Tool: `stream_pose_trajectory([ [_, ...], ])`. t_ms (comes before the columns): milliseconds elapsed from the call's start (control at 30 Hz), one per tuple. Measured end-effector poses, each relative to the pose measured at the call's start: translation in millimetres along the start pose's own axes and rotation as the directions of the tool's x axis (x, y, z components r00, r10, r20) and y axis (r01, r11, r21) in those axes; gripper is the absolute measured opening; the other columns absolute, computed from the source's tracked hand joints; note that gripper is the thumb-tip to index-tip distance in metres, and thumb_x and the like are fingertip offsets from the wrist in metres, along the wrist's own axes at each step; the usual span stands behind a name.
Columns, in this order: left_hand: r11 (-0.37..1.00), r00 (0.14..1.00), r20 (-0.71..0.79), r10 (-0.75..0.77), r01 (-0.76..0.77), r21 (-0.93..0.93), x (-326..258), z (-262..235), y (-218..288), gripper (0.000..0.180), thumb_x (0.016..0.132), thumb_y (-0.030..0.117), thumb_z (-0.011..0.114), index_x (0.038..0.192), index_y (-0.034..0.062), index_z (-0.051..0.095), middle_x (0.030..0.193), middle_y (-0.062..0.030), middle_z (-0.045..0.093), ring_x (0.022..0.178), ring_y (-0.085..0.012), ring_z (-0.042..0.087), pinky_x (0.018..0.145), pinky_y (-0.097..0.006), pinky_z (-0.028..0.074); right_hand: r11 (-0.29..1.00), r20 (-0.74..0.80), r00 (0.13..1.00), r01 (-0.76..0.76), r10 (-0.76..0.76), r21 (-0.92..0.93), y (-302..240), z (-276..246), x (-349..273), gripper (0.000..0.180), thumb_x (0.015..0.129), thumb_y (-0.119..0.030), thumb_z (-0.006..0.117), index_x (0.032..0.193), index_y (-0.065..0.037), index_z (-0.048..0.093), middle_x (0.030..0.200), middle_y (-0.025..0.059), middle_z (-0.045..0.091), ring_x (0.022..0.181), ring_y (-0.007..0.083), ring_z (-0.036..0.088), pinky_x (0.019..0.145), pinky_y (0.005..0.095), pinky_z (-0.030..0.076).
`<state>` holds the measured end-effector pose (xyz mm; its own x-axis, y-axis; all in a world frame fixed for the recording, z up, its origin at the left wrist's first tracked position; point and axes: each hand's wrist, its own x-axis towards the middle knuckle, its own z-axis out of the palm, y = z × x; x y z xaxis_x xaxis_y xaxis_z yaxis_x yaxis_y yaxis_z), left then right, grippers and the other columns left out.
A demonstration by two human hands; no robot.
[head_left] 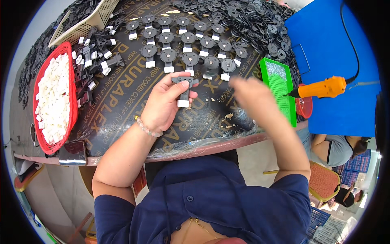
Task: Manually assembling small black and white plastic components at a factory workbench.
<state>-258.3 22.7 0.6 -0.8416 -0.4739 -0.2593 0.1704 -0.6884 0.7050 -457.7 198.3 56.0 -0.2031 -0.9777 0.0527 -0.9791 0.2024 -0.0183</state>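
My left hand [160,103] holds a black plastic bracket [183,96] with short side arms and a white block at its lower end. The thumb presses on its upper face and the fingers curl behind it. My right hand [256,95] is smeared by motion, between the bracket and a green tray [265,75], and its fingers cannot be made out. Beyond both hands, several black brackets with round discs [190,59] lie in rows, each with a white end. Small silver pieces rest in the green tray. An orange electric screwdriver [325,86] points its bit over that tray.
A red basket [74,97] of white plastic pieces stands left, near loose black brackets [91,55]. Behind are a beige basket [95,21] and heaped black discs [248,24]. A phone [73,153] lies at the front edge. Right are a blue panel [337,44] and a red dish [307,107].
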Motion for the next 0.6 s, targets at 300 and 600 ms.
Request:
stream_pose_trajectory([
  [300,1.0,1.0,0.016,0.0,0.0,0.004,4.5,3.0,1.1,0.035,0.101,0.016,0.061,0.133,0.0017,0.055,0.117,-0.016,0.067,0.095,-0.0204,0.068,0.082,-0.033,0.056,0.899,-0.032,0.997,0.077,-0.07,0.432,-4.0,12.0,-26.8,0.047,0.072,-0.018,0.086,0.112,-0.004,0.065,0.101,0.0101,0.063,0.097,0.0313,0.063,0.083,0.0391,0.052],
  [600,0.998,0.997,0.069,-0.031,0.035,-0.054,2.8,4.6,4.1,0.041,0.106,0.017,0.039,0.14,-0.003,0.05,0.12,-0.0205,0.065,0.104,-0.0278,0.067,0.092,-0.038,0.054,0.907,0.014,1.0,-0.001,-0.006,0.42,-4.6,26.2,-15.2,0.05,0.074,-0.011,0.084,0.119,-0.002,0.065,0.111,0.0128,0.061,0.099,0.0295,0.064,0.085,0.0359,0.053],
])
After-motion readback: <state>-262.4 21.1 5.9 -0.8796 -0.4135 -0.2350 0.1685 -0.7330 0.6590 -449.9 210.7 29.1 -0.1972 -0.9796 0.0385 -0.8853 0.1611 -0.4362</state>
